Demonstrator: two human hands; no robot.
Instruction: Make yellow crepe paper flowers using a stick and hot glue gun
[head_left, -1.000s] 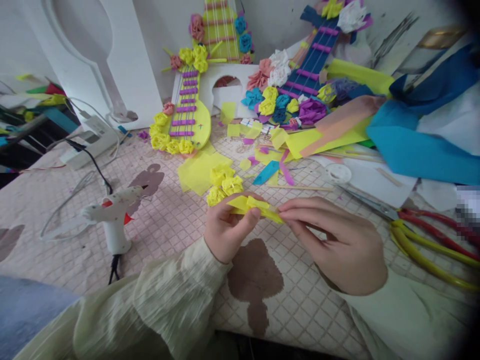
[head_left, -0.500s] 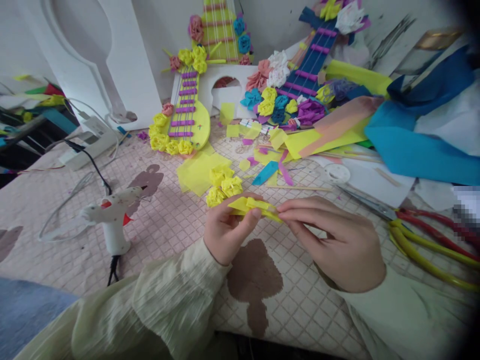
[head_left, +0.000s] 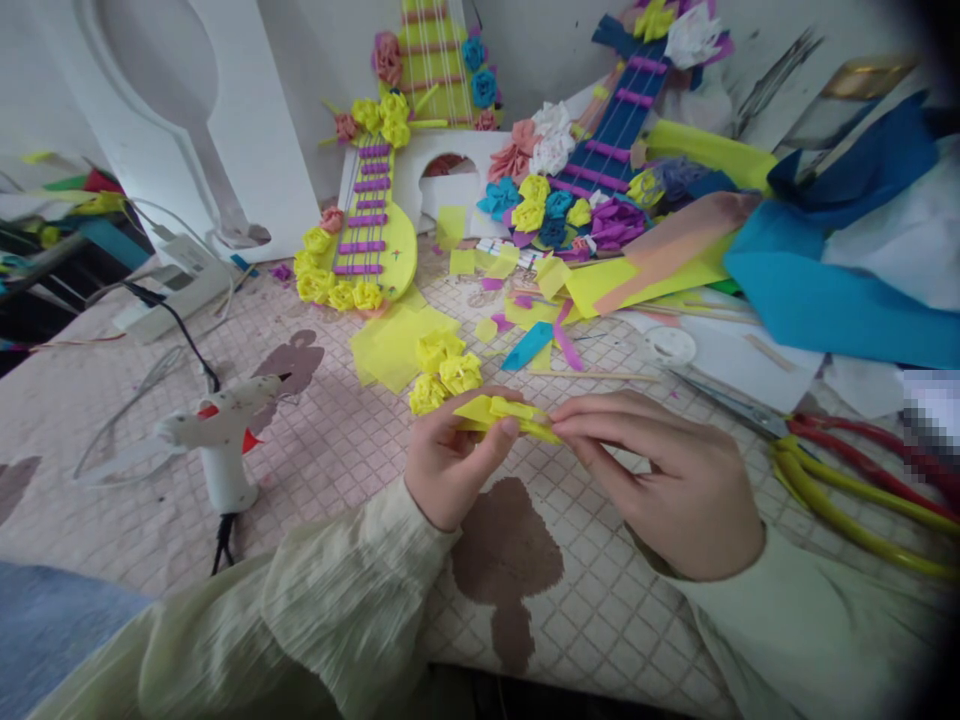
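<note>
Between my hands is a folded strip of yellow paper (head_left: 510,410), held above the table. My left hand (head_left: 459,455) pinches its left part between thumb and fingers. With the fingertips pressed together, my right hand (head_left: 664,475) grips the strip's right end. Just behind my left hand lie several yellow paper roses (head_left: 457,372), beside a stack of yellow paper squares (head_left: 390,345). To the left a white hot glue gun (head_left: 229,440) stands upright on the table.
Scissors with red and yellow handles (head_left: 817,455) lie at the right. Small instrument models (head_left: 375,215) trimmed with paper flowers stand at the back. Blue paper sheets (head_left: 832,275) pile up at the right rear. A power strip (head_left: 176,290) and cables sit at the left.
The view has shifted very slightly. Both hands keep the same hold on the yellow paper strip, with no other visible difference.
</note>
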